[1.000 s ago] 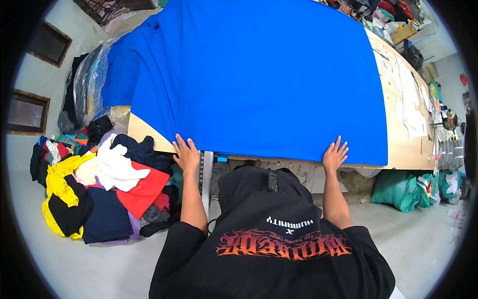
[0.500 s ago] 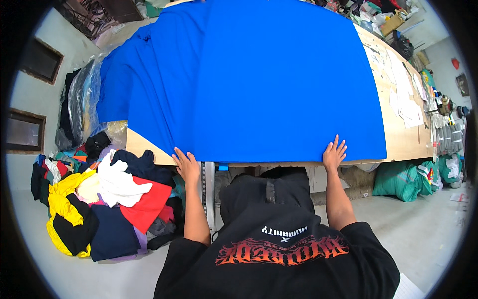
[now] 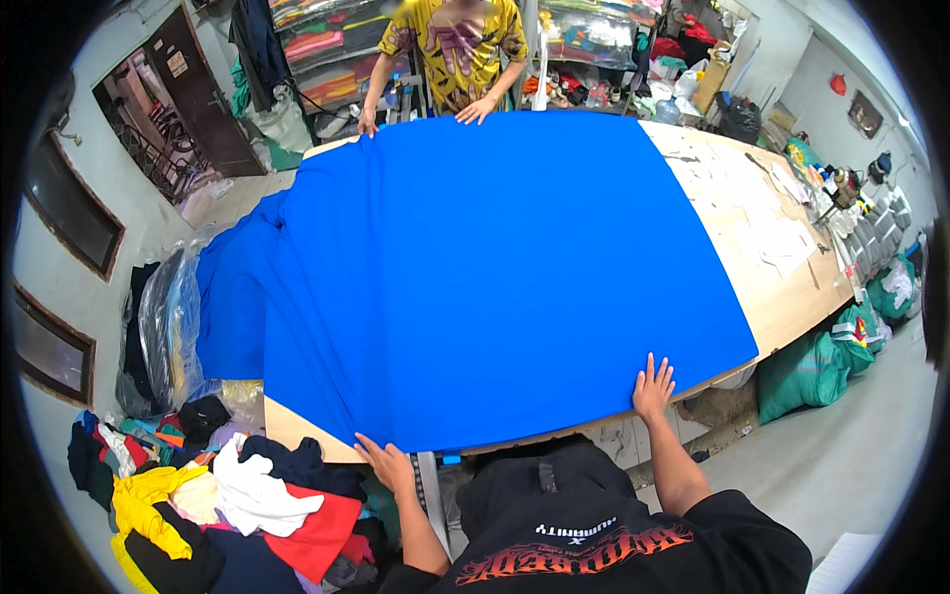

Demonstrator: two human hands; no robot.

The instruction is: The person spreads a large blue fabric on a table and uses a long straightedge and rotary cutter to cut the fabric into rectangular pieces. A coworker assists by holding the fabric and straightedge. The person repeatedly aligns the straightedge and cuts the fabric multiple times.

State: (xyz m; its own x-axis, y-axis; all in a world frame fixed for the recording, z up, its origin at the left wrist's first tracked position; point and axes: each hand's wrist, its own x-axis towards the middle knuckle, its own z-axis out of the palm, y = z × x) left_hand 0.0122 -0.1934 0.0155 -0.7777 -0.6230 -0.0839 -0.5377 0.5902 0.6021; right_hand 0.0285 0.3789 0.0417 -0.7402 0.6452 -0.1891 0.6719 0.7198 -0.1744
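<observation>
A wide sheet of bright blue fabric [image 3: 534,267] is spread over the wooden table [image 3: 732,218]. It lies smooth in the middle and gathers in folds toward the left, where it hangs over the table's end. My left hand [image 3: 388,465] rests at the fabric's near edge by the bare table corner, fingers spread. Farther right along the same edge lies my right hand [image 3: 653,389], fingers stretched out on the fabric. Neither hand grips anything that I can see. Across the table a person in a yellow patterned shirt [image 3: 455,49] has both hands at the far edge.
A heap of mixed clothes [image 3: 247,495] lies on the floor at the left, below plastic-wrapped goods [image 3: 168,327]. White paper pieces [image 3: 777,243] lie on the table's right part. Green sacks [image 3: 807,376] stand under its right end. Loaded shelves [image 3: 332,49] line the back.
My view has tilted up and turned, bringing the person across the table into sight. Both my hands remain at the fabric's near edge, with fingers still spread.
</observation>
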